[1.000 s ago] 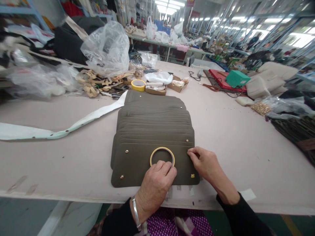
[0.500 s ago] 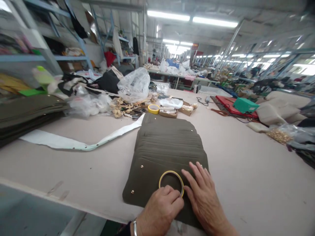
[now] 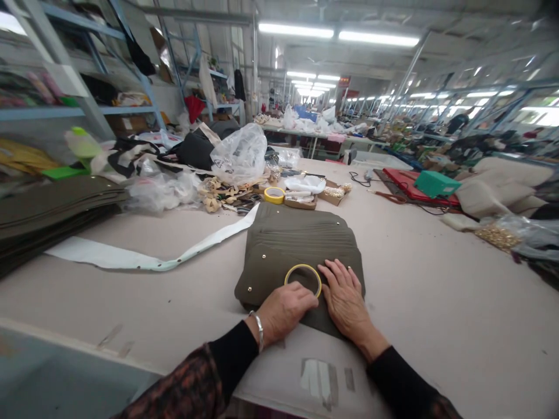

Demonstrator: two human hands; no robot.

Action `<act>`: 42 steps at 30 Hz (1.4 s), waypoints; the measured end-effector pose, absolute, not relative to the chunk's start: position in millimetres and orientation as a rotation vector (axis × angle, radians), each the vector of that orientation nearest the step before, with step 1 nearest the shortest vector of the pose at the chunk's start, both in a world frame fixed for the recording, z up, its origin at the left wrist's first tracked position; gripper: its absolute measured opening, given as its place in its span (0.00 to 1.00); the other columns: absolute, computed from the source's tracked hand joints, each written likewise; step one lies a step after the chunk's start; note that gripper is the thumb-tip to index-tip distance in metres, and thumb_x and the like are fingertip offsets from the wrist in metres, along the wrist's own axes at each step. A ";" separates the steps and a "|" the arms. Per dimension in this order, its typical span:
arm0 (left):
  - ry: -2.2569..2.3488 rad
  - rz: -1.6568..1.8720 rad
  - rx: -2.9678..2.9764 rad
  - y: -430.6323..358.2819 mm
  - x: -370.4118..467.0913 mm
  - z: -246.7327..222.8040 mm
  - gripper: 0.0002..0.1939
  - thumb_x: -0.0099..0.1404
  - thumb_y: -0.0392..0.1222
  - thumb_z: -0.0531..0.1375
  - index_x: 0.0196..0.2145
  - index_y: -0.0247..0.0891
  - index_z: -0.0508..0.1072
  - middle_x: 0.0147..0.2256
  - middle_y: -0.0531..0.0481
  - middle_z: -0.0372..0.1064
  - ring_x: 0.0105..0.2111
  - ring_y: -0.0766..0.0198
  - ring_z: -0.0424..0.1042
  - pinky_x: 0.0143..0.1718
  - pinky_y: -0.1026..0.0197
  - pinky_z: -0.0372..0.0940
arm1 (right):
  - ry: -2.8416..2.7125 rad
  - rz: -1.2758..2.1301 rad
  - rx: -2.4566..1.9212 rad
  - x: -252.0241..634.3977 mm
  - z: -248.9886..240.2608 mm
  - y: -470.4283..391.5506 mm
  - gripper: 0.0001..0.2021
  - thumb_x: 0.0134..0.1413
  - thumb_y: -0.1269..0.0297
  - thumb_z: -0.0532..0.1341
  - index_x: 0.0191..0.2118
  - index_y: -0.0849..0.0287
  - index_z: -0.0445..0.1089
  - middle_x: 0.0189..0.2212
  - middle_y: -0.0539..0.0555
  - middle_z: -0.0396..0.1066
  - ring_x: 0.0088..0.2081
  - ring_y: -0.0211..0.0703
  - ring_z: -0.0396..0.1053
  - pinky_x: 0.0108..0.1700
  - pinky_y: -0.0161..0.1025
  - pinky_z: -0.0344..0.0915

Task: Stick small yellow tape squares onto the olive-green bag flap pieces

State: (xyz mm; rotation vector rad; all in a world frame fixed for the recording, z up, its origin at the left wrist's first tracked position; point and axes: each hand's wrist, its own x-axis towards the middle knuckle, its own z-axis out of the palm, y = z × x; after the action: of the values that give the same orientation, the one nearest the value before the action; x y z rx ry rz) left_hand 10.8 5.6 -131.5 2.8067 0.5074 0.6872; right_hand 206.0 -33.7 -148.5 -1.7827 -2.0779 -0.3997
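Note:
A stack of dark olive panels [image 3: 301, 233] with small metal studs near the edges lies on the table in front of me. My left hand [image 3: 285, 309], wearing a silver bracelet, has its fingers closed on the near rim of a thin roll of yellow tape [image 3: 302, 266], over the top panel. Whether the roll rests on the panel or is held just above it I cannot tell. Beside it, my right hand [image 3: 346, 301] lies flat on the panel's right side, fingers stretched out. A white strip with dark holes [image 3: 131, 260] runs left from the stack's far corner.
More olive panels [image 3: 52, 203] are piled at the left. Beyond the stack are another yellow tape roll [image 3: 274, 196], a clear plastic bag [image 3: 240, 154] and small boxes of parts [image 3: 334, 193]. A green box [image 3: 437, 183] sits on something red at the right.
Both hands, the tape roll and the top panel have moved away from me, further over the stack. More of my forearms and the table's near edge now show.

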 end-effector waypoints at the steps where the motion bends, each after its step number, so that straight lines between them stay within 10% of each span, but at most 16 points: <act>1: 0.527 0.696 2.826 9.5 12.2 -131.3 0.08 0.70 0.33 0.50 0.37 0.36 0.68 0.34 0.51 0.69 0.36 0.66 0.64 0.41 0.64 0.62 | -2.075 -0.396 -1.783 205.5 -146.2 -29.1 0.20 0.62 0.66 0.49 0.58 0.56 0.61 0.60 0.57 0.61 0.63 0.50 0.51 0.63 0.54 0.46; 15: 0.621 0.733 2.524 -66.0 -19.2 -124.4 0.08 0.69 0.33 0.49 0.38 0.37 0.68 0.34 0.50 0.71 0.35 0.65 0.68 0.38 0.63 0.64 | -2.104 -0.059 -1.743 180.9 -145.8 -98.0 0.21 0.61 0.67 0.51 0.59 0.56 0.62 0.61 0.59 0.59 0.65 0.55 0.48 0.61 0.56 0.55; 25: 0.724 0.749 2.083 -67.0 -24.8 -95.9 0.22 0.70 0.36 0.50 0.60 0.41 0.51 0.36 0.54 0.73 0.27 0.70 0.72 0.31 0.69 0.66 | -1.777 0.547 -1.559 181.9 -84.3 -115.2 0.10 0.59 0.65 0.57 0.45 0.55 0.70 0.39 0.54 0.75 0.39 0.42 0.73 0.42 0.37 0.71; 42: 0.916 0.575 2.493 -95.2 -21.9 -90.1 0.11 0.70 0.34 0.48 0.50 0.39 0.59 0.32 0.52 0.72 0.31 0.61 0.74 0.31 0.60 0.68 | -2.155 0.064 -1.186 158.7 -86.9 -129.0 0.09 0.55 0.78 0.56 0.38 0.60 0.69 0.30 0.54 0.73 0.31 0.38 0.71 0.34 0.34 0.69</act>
State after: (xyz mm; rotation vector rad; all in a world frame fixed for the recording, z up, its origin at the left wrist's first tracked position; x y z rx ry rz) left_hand -21.9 -95.2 -90.1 2.4934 0.9165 0.5748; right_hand 158.7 -129.0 -86.9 -1.1861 -2.1549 0.0638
